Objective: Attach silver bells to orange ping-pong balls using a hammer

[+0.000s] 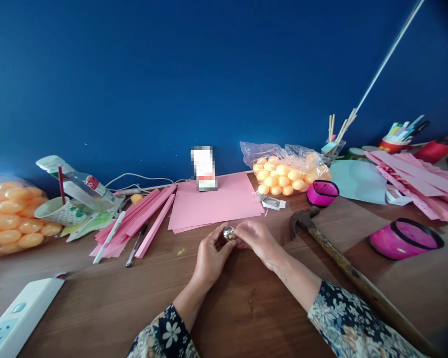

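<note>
A small shiny metal ball (229, 233) is held just above the wooden table, in front of the pink paper sheets (216, 204). My left hand (212, 256) grips it between thumb and fingers from the left. From the right, the closed fingertips of my right hand (259, 242) press against the same ball; part of their grip is hidden. To the right of my hands lies a claw hammer (332, 253) with a worn wooden handle, its head near my right wrist.
Bags of orange balls stand at the far left (13, 219) and back centre (280, 174). A phone (204, 169) leans against the blue wall. Pink strips (142, 214), a black pen (137, 243), a power strip (24, 313) and two magenta bands (323, 193) (405, 241) lie around.
</note>
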The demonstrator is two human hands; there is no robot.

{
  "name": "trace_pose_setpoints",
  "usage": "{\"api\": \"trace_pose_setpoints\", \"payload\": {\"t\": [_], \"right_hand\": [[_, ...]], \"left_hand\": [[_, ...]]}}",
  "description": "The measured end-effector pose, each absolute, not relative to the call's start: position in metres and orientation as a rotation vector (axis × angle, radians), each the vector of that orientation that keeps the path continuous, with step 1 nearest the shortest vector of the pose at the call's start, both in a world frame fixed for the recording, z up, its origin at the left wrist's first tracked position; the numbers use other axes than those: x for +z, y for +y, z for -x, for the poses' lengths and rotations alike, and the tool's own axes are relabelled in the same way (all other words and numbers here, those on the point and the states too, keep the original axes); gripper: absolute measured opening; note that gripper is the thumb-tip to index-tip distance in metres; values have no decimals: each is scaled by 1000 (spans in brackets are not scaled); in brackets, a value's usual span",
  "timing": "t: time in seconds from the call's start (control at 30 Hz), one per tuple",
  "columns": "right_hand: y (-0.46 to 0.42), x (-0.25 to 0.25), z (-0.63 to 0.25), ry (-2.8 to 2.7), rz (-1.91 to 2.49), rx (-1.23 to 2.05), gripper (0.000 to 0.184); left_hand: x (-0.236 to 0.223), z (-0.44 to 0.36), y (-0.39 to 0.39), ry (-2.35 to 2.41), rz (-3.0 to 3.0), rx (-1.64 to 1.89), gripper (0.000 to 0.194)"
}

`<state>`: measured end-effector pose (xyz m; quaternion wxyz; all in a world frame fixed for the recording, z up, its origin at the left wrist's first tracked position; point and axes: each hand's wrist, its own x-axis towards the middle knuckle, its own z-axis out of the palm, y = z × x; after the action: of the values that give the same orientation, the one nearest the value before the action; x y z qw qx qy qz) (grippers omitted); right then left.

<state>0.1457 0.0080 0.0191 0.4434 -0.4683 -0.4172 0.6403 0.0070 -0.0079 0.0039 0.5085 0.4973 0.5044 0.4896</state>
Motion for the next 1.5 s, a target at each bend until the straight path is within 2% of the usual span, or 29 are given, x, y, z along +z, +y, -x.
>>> {"api": "trace_pose_setpoints", "payload": {"t": [0.2,0.73,0.9,1.03,1.17,1.27,1.37,1.5], "right_hand": [[5,19,-146,-997,1122,1570,32],[4,10,-141,-1167,1086,1471,26],[1,20,-145,-1275,1121,1380,24],[-23,36,-177,-1609,1254,1017,19],[-51,37,-234,-1960,1486,286,15],[-66,28,-271,-2108,1671,-136,24],[-75,19,-292,-2187,1776,-327,32],[-76,14,-305,-2250,1848,-392,37]], "left_hand": [[1,-7,-10,1160,-1191,1170,54],[6,-5,-9,1167,-1187,1210,36],[9,-4,-8,1039,-1015,1220,41],[10,-3,-10,1007,-939,1234,45],[9,-4,-11,1008,-944,1247,40],[11,-6,-10,1033,-949,1241,36],[13,-6,-11,1054,-923,1243,36],[13,-5,-11,1054,-965,1206,40]]}}
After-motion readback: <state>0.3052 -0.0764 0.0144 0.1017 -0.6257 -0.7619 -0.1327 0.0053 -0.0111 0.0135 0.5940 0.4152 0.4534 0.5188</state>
